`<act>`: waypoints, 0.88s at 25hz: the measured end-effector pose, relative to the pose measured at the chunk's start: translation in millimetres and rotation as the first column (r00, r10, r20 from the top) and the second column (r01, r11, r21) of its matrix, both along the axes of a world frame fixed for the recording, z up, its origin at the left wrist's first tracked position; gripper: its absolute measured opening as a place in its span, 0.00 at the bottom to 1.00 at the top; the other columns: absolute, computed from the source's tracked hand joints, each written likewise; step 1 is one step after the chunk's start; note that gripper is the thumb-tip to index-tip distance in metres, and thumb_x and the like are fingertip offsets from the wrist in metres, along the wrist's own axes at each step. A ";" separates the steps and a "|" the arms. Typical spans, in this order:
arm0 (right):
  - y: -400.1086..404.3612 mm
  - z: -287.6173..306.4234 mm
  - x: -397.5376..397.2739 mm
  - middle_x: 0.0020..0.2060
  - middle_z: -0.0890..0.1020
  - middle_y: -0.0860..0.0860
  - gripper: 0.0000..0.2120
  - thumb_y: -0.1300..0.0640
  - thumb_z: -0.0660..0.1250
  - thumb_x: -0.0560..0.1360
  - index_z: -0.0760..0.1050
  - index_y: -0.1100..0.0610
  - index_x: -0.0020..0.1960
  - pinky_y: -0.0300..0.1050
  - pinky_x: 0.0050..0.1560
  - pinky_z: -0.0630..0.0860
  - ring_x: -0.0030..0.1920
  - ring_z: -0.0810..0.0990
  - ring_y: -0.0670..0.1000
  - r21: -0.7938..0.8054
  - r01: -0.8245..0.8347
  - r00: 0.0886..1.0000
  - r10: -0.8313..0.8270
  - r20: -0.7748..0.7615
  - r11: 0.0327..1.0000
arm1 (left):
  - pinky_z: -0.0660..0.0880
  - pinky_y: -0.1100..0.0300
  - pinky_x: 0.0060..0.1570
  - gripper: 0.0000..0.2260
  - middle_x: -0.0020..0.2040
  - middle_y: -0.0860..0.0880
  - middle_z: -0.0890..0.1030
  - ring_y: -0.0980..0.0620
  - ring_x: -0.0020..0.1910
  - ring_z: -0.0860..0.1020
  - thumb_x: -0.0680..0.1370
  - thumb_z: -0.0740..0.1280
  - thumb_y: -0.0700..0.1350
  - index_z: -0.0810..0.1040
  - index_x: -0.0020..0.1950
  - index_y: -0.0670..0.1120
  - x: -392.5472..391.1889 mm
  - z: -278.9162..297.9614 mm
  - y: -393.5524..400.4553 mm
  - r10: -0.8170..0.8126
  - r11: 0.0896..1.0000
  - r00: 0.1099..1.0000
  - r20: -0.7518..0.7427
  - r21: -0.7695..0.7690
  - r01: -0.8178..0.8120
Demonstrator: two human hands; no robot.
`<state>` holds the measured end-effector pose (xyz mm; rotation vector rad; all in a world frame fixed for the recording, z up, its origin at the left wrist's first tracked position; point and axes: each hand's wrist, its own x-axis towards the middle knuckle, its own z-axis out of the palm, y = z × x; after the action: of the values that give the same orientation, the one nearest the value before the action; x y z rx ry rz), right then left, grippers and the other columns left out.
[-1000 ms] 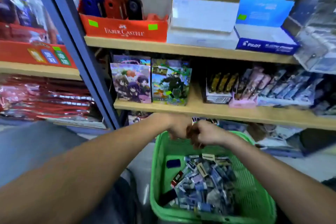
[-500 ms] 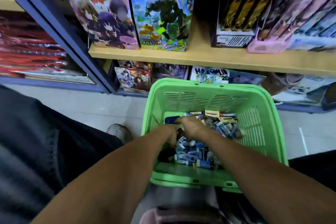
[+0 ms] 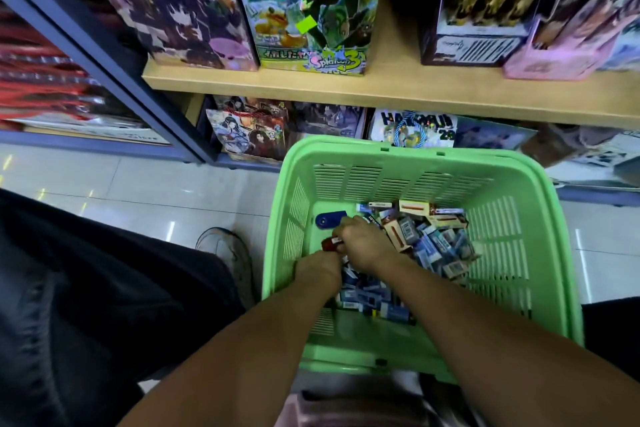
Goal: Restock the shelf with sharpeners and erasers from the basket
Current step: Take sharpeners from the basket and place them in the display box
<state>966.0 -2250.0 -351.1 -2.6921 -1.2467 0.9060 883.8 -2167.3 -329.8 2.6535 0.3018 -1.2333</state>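
Both my forearms reach down into the light green slatted plastic basket [image 3: 408, 163] on the pale tiled floor [image 3: 138, 191]. My left hand [image 3: 317, 267] sits low by the basket's left wall, fingers curled downward; I cannot tell what, if anything, it grips. My right hand [image 3: 362, 243] just beyond it pinches a small red sharpener [image 3: 329, 243] between curled fingers. Beside it to the right lies the heap of small boxed erasers in blue, white and cream sleeves [image 3: 429, 243], and a dark blue oval sharpener [image 3: 329, 219] rests on the basket bottom farther in. Beyond stands the light wooden shelf [image 3: 398, 90] carrying colourful illustrated boxes [image 3: 308, 7].
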 end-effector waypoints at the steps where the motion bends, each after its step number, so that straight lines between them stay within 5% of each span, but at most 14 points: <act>1: 1.4 0.3 2.2 0.64 0.73 0.55 0.17 0.57 0.68 0.78 0.75 0.60 0.65 0.51 0.65 0.71 0.65 0.70 0.57 0.033 0.041 0.999 -0.041 0.003 0.999 | 0.73 0.55 0.60 0.15 0.66 0.47 0.77 0.47 0.66 0.76 0.80 0.63 0.45 0.75 0.67 0.50 -0.5 -0.8 -0.3 -0.044 0.999 0.999 0.002 0.028 0.044; 6: 10.0 -5.0 12.6 0.79 0.54 0.56 0.19 0.66 0.68 0.75 0.76 0.62 0.66 0.50 0.77 0.58 0.78 0.55 0.57 -0.014 -0.055 0.998 0.054 -0.018 0.998 | 0.74 0.56 0.56 0.14 0.64 0.47 0.79 0.48 0.64 0.77 0.81 0.61 0.42 0.76 0.66 0.49 -3.9 -8.6 -5.2 -0.051 0.995 0.998 0.028 0.082 0.049; 11: 13.1 -9.1 23.1 0.69 0.66 0.54 0.19 0.60 0.71 0.74 0.78 0.53 0.64 0.52 0.69 0.67 0.70 0.67 0.58 -0.060 -0.037 0.999 0.035 -0.032 0.998 | 0.76 0.56 0.47 0.14 0.56 0.46 0.81 0.46 0.55 0.81 0.77 0.70 0.43 0.76 0.62 0.43 14.2 -8.6 3.9 0.420 0.906 0.907 0.007 -0.059 -0.419; 15: 5.8 -7.8 31.9 0.58 0.69 0.55 0.10 0.55 0.74 0.73 0.83 0.56 0.54 0.45 0.56 0.72 0.54 0.77 0.59 0.014 0.100 0.985 -0.096 -0.146 0.995 | 0.80 0.55 0.43 0.17 0.51 0.42 0.83 0.44 0.48 0.83 0.75 0.72 0.45 0.76 0.59 0.39 29.3 -16.7 7.3 0.883 0.413 0.447 -0.144 -0.212 -0.886; 18: -13.0 9.4 39.1 0.53 0.77 0.57 0.12 0.52 0.75 0.72 0.84 0.55 0.54 0.49 0.52 0.77 0.48 0.80 0.57 0.046 0.217 0.941 -0.196 -0.276 0.975 | 0.82 0.52 0.45 0.10 0.45 0.40 0.83 0.44 0.40 0.83 0.77 0.67 0.39 0.76 0.57 0.37 37.7 -6.0 8.0 0.955 -0.067 0.060 -0.291 -0.406 -0.911; 20: -27.3 29.9 44.5 0.44 0.84 0.57 0.10 0.55 0.77 0.70 0.84 0.57 0.50 0.50 0.47 0.79 0.42 0.82 0.53 0.098 0.322 0.878 -0.258 -0.403 0.942 | 0.81 0.55 0.37 0.08 0.42 0.41 0.82 0.46 0.34 0.80 0.78 0.64 0.39 0.76 0.56 0.38 40.4 13.5 8.2 0.881 -0.320 -0.082 -0.466 -0.459 -0.829; 22: -36.5 57.2 49.3 0.39 0.85 0.52 0.09 0.58 0.78 0.69 0.84 0.55 0.48 0.44 0.43 0.77 0.37 0.80 0.47 0.137 0.386 0.823 -0.273 -0.498 0.912 | 0.81 0.56 0.34 0.10 0.46 0.40 0.82 0.46 0.37 0.81 0.78 0.68 0.44 0.77 0.55 0.39 43.4 36.3 8.2 0.808 -0.420 -0.067 -0.585 -0.494 -0.761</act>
<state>1015.3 -2286.5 -293.9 -2.2110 -0.6992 1.1761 927.2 -2159.0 -293.5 0.8285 1.1658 -0.3720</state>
